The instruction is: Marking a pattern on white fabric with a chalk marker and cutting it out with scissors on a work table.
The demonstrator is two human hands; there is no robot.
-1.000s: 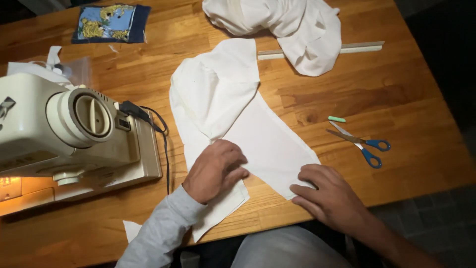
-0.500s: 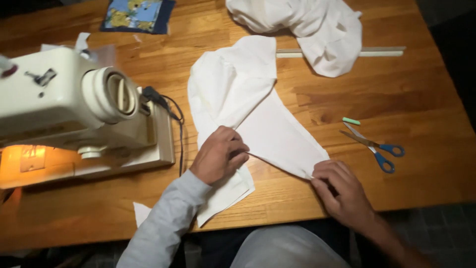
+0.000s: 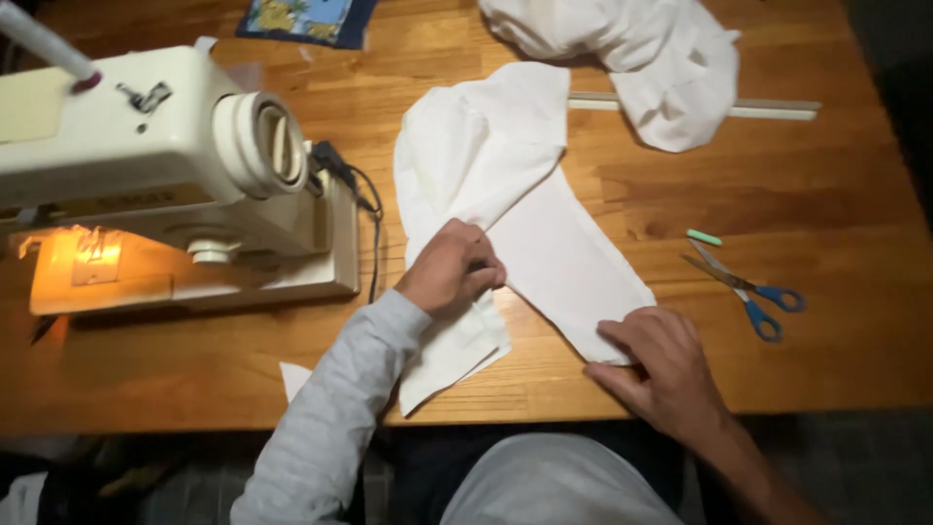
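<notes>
1. Folded piece of white cotton fabric (image 3: 544, 243) lies flat on the wooden table (image 3: 826, 204), near its front edge, between the two hands.
2. Long axis runs diagonally: far end up-left, near corner down-right.
3. Left hand (image 3: 449, 272) grip closed, pinching the fold at mid-cloth; nearer the middle.
4. Right hand (image 3: 661, 365) fingers together, pressing flat on the lower-right corner.
5. Cream sewing machine (image 3: 165, 185) stands to the left; blue-handled scissors (image 3: 743, 282) lie to the right, apart.

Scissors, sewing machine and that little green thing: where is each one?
scissors (image 3: 746, 283), head view, on the pivot where blades meet handles.
sewing machine (image 3: 146, 146), head view, on its white body.
green thing (image 3: 704, 237), head view, its middle.
</notes>
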